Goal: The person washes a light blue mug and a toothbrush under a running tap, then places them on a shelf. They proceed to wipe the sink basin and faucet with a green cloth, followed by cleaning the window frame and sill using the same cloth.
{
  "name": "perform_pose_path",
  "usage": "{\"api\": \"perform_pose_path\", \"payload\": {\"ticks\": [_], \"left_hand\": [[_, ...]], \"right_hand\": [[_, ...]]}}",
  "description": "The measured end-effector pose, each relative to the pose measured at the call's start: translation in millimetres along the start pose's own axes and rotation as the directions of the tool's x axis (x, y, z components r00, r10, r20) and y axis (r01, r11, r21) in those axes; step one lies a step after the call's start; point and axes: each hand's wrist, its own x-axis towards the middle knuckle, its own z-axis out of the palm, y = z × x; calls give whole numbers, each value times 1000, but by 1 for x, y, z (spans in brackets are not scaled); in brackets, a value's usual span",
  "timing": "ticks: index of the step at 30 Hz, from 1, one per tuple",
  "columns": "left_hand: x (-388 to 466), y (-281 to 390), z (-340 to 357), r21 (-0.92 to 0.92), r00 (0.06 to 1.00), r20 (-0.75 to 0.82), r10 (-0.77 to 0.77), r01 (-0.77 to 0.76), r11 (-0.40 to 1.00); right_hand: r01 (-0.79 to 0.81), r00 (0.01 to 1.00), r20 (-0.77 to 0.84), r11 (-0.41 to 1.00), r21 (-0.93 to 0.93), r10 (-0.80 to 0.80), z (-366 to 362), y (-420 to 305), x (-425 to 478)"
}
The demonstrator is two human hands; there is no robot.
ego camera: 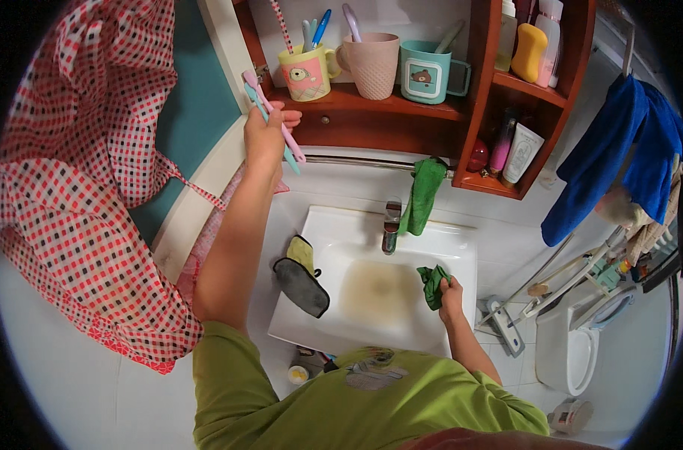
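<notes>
My left hand (pixel 268 132) is raised at the left end of a reddish-brown wooden shelf, closed around a pink toothbrush (pixel 294 145) and a light-blue toothbrush (pixel 290 160). Close by on the shelf stands a yellow mug (pixel 306 76) with brushes in it, then a pink textured mug (pixel 370 67) and a teal mug (pixel 425 73), each holding a brush. Over the right side of the white washbasin (pixel 431 329), my right hand (pixel 450 295) grips a crumpled green cloth (pixel 433 286). Cloudy brownish water (pixel 382 289) lies in the basin.
A grey and yellow cloth (pixel 303 287) lies on the basin's left rim. Behind the basin are the faucet (pixel 392 225), a metal rail and a hanging green towel (pixel 423 197). Checked fabric (pixel 94 242) hangs left. A blue towel (pixel 606 152), mop handles and a toilet (pixel 566 354) are at right.
</notes>
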Motion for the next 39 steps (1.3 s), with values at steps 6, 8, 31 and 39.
{"api": "perform_pose_path", "payload": {"ticks": [6,8,31,39], "left_hand": [[-21,-16,-18,-8,999,33,6,-5,1000],[-29,-24,-23,-2,999,36,32,-32,999],[-58,-26,-48,-12,983,-53,175,-176,984],[-76,-27,-54,27,989,-46,142,-141,990]], "right_hand": [[-207,888,453,946,248,75,91,-96,-40],[-140,839,544,966,216,0,122,-120,-43],[731,455,447,610,306,-770,429,-277,-5],[918,368,629,376,-128,-685,483,-313,5]]}}
